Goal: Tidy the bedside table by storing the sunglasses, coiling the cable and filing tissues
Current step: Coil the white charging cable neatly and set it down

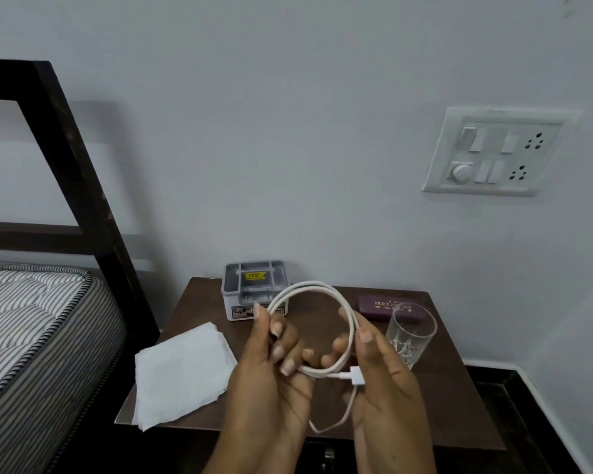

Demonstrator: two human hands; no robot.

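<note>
Dark brown bedside table [199, 302] against a pale grey wall [288, 131], white switch and socket panel [497, 152] on the wall up right. Bed at left: dark wooden headboard frame [65, 148], striped mattress [38, 330] just beside the table. On the table: grey plastic organiser box [254, 285] with yellow sticker at the back edge, stack of white tissues [182, 371] front left with one corner over the table edge, maroon sunglasses case [380, 306] with gold lettering back right, lid down, clear drinking glass [409, 336] upright in front of the case. White cable [308, 289] is held up over the table middle, wound into a round coil of about two loops, its white connector at the bottom of the loop, a loose tail hanging below between the wrists. Left hand [274, 367] has fingers curled round the coil's left side, thumb up against the strands. Right hand [377, 367] grips the coil's right side, thumb on top, fingers curled behind it near the connector. Hands are close together, not touching, both clamped on the cable.
</note>
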